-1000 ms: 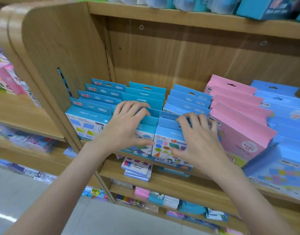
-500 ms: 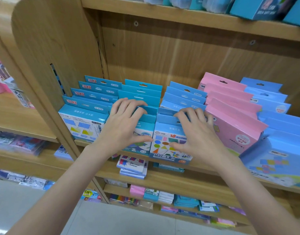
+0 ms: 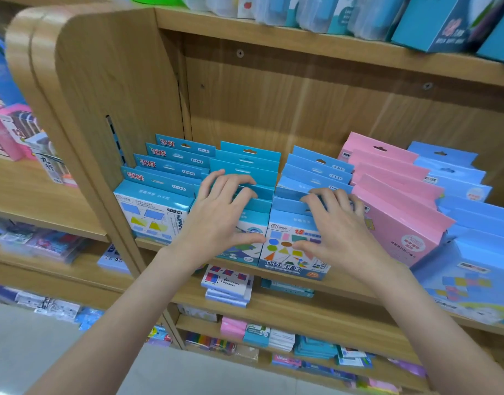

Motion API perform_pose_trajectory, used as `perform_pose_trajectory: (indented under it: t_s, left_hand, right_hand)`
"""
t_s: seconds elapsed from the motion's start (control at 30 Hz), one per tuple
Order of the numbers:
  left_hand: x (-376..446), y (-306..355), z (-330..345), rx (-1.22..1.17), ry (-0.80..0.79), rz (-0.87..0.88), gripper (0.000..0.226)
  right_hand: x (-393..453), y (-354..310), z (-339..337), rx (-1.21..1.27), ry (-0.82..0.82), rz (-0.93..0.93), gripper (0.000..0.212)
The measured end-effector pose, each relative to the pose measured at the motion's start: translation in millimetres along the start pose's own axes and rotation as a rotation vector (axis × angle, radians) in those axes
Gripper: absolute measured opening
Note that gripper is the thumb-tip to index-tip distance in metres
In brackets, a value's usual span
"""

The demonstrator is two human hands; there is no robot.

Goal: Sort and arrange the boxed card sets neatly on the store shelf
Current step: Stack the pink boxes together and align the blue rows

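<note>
On the wooden shelf (image 3: 345, 283) the blue boxes (image 3: 171, 178) stand upright in rows, tabs up, while the left hand (image 3: 216, 220) grips one row's front box and the right hand (image 3: 339, 232) grips the next row's.

A light wooden shelving unit (image 3: 302, 104) fills the view, with a grained back panel fixed by visible screws (image 3: 239, 53) and a rounded side panel (image 3: 102, 81) at its left end. A slotted metal strip (image 3: 115, 139) runs down that side panel, and further wooden shelves (image 3: 39, 201) extend to the left beyond it. A pale grey floor (image 3: 31, 346) lies below, and the light is soft and even.
</note>
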State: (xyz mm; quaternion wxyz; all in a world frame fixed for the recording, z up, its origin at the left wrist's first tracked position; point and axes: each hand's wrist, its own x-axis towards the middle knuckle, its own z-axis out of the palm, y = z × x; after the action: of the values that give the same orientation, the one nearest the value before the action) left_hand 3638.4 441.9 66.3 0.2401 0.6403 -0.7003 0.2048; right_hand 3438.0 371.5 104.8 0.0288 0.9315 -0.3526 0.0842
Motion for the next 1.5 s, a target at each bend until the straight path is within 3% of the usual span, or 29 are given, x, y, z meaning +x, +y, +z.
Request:
perform_pose_trajectory:
  t_s: [0.2,0.4,0.57,0.67,0.73,0.9,1.03,1.27,1.5]
  left_hand:
    - [0,-2,0,-0.014,-0.020,0.008,0.068]
    - [1,1,-7,-0.037,-0.084,0.006,0.073]
    - [9,5,-15,-0.035,-0.123,0.008,0.091]
    - [21,16,-13,0.009,-0.153,0.039,0.098]
    - [27,21,-9,0.044,-0.187,0.052,0.101]
    - [28,23,-2,0.116,-0.171,0.085,0.091]
    - [21,23,2,0.081,-0.092,0.100,0.084]
    - [18,24,0,0.102,-0.123,0.094,0.081]
    - [16,25,4,0.100,-0.104,0.056,0.078]
  right_hand:
    - [-1,5,11,-0.007,0.097,-0.030,0.071]
    - [-7,15,16,0.167,0.189,-0.063,0.085]
    - [-14,27,1,0.510,0.273,0.000,0.071]
    - [5,45,-22,0.517,0.353,0.062,0.055]
    - [30,57,-36,0.421,0.222,0.087,0.057]
    - [90,65,-42,0.289,-0.289,-0.011,0.074]
    - [113,66,-38,0.214,-0.520,-0.060,0.066]
    - [122,61,-35,0.199,-0.595,-0.107,0.072]
    - [121,55,-44,0.255,-0.672,-0.182,0.063]
